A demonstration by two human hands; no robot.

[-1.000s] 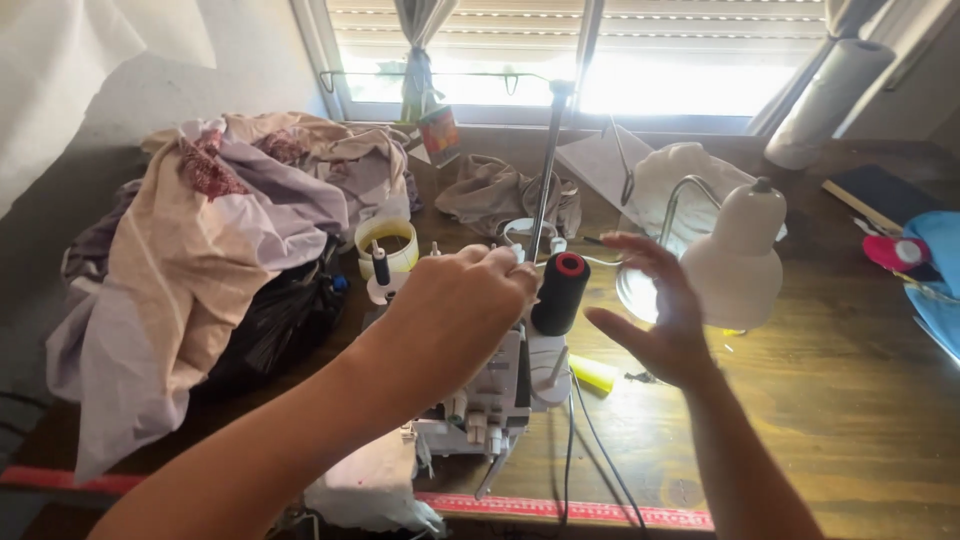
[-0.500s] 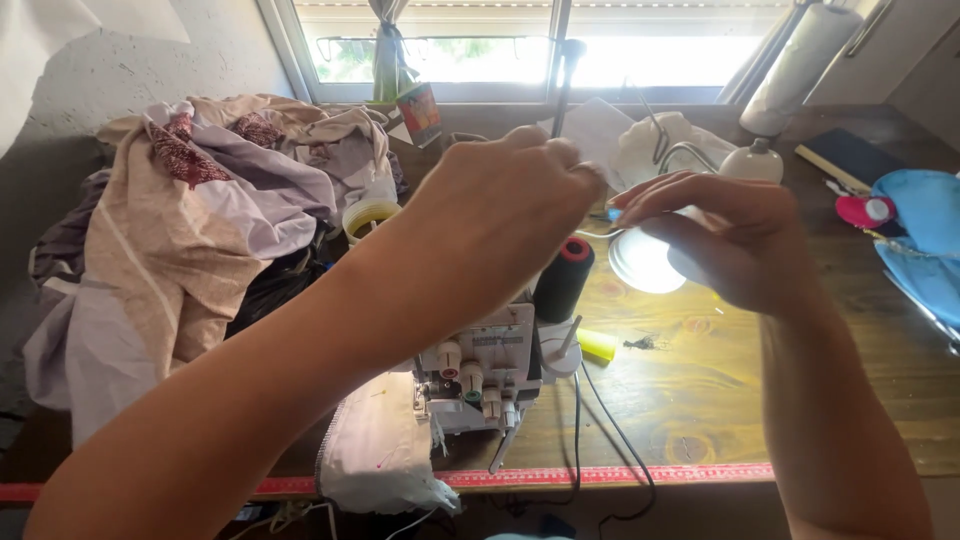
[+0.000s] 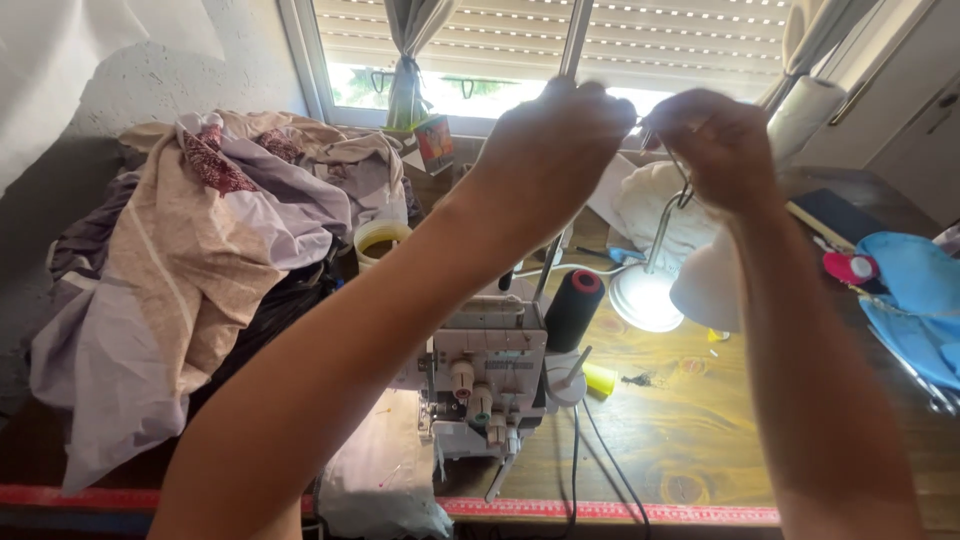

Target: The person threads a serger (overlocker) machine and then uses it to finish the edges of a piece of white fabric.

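Nearest to you, along the front edge of the wooden surface (image 3: 690, 440), runs a red measuring tape (image 3: 620, 510), and a pale cloth (image 3: 385, 470) hangs over that edge under the white overlock sewing machine (image 3: 487, 380). Two dark cables (image 3: 590, 470) trail from the machine toward you. Just right of the machine stands a black thread cone (image 3: 572, 310) with a red top, and a small yellow piece (image 3: 600, 379) lies beside its base.

To the left a heap of pinkish and lilac fabric (image 3: 190, 270) covers that side of the surface, with a cream cup (image 3: 380, 240) just beside it. To the right a white desk lamp (image 3: 708, 285) throws a bright round pool of light on the wood, and further right lies a blue cloth (image 3: 915, 300) with a pink object (image 3: 850, 267) next to it.

Both your arms are raised above the machine. Your left hand (image 3: 560, 150) is closed, fingertips pressed together at the metal thread-guide pole (image 3: 572, 50); your right hand (image 3: 715, 140) is also closed, pinching a fine thread (image 3: 682, 172) near the pole's top (the thread is too thin and blurred to follow far). The two hands are near each other, not touching.

Behind them are the window (image 3: 600, 50) with its slatted blind and a tied curtain (image 3: 410, 60)
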